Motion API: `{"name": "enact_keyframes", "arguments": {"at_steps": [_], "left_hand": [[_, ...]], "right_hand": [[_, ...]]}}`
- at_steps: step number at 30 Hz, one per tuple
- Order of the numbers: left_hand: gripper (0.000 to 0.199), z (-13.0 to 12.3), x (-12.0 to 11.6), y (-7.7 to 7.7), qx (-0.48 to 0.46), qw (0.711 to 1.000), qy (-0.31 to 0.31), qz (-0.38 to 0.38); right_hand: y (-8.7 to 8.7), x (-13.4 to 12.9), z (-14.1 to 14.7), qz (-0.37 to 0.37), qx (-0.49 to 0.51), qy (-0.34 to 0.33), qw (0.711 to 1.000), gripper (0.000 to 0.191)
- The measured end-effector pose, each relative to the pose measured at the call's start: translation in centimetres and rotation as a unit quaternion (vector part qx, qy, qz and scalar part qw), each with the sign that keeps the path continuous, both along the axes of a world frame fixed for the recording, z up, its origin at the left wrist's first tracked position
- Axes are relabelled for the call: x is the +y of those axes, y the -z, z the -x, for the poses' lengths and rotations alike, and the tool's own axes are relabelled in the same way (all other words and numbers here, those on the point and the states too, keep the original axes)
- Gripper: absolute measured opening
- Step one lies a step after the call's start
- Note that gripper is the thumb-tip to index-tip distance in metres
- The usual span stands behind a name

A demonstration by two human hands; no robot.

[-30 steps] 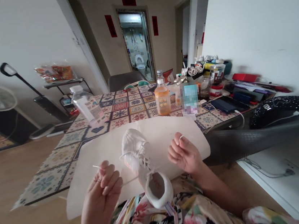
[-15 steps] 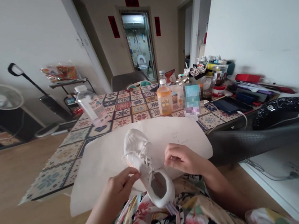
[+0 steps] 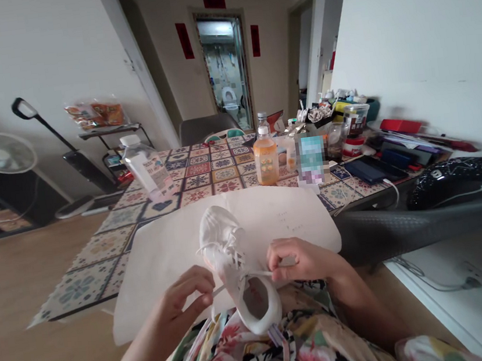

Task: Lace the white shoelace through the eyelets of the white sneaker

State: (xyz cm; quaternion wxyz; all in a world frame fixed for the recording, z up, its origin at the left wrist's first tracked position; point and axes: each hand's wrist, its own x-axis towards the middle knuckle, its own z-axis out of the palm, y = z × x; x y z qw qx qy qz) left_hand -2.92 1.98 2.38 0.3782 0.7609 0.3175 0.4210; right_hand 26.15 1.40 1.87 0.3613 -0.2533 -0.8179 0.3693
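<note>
A white sneaker (image 3: 221, 230) lies with its toe pointing away from me, its heel at my lap and its opening facing up. Laces (image 3: 236, 258) cross over its tongue. To the left of the shoe, my left hand (image 3: 191, 298) pinches one white lace end, which hangs down past the fingers. On the other side, my right hand (image 3: 292, 259) grips the other lace, drawn out sideways from the top of the shoe. A white sheet (image 3: 157, 255) lies under the sneaker.
A patterned tablecloth (image 3: 197, 179) covers the table. Beyond the sheet stand an orange drink bottle (image 3: 267, 162) and a large clear bottle (image 3: 147, 171). Tablets (image 3: 374, 170) and other clutter fill the right edge. A fan (image 3: 0, 152) is at far left.
My left hand has moved left and down from the shoe's side with a lace end. My right hand has lowered slightly, and a lace now stretches from the shoe to its fingers.
</note>
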Motion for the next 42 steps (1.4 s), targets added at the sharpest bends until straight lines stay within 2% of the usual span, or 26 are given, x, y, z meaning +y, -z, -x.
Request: {"name": "enact_keyframes", "arguments": {"at_steps": [2,6,10,13,17,23,28,30,34,38,40,42], "left_hand": [[0.031,-0.5,-0.3,0.4,-0.049,0.999,-0.005,-0.003],[0.032,-2.7,-1.0,2.1,-0.154,0.986,-0.024,0.064],[0.03,-4.8,-1.0,3.0,-0.263,0.958,-0.014,0.115],[0.036,-5.4,-0.7,3.1,-0.307,0.94,-0.012,0.149],[0.034,-5.3,-1.0,3.2,-0.296,0.944,0.012,0.143],[0.031,-5.5,-1.3,4.1,-0.258,0.956,0.083,0.113],[0.022,-5.7,-0.8,4.5,-0.263,0.953,0.101,0.112],[0.018,-5.6,-0.9,4.4,-0.265,0.953,0.102,0.1],[0.017,-5.5,-1.3,3.7,-0.208,0.972,0.102,0.038],[0.018,-5.8,-1.5,3.3,-0.171,0.984,0.053,-0.022],[0.013,-6.1,-1.6,3.3,-0.18,0.984,0.018,-0.004],[0.009,-6.4,-1.7,3.3,-0.208,0.977,-0.007,0.05]], "right_hand": [[0.2,0.1,0.6,0.059,0.108,-0.048,0.991,0.039],[1.4,-0.2,3.3,0.172,0.282,-0.062,0.942,0.038],[2.8,0.0,5.7,0.26,0.384,-0.06,0.884,0.037],[3.4,0.3,6.1,0.282,0.41,-0.05,0.866,0.039],[3.2,-0.1,5.6,0.283,0.396,-0.054,0.872,0.036],[2.5,-0.9,4.8,0.276,0.351,-0.076,0.892,0.03],[2.2,-0.8,4.9,0.26,0.354,-0.064,0.896,0.026],[2.0,-0.8,5.1,0.239,0.353,-0.038,0.904,0.023],[1.9,-1.0,5.6,0.152,0.323,0.044,0.933,0.024],[1.8,-1.4,5.9,0.032,0.243,0.122,0.962,0.02],[1.6,-1.6,5.8,-0.002,0.199,0.158,0.967,0.012],[1.4,-1.9,5.7,-0.013,0.17,0.178,0.969,0.005]]}}
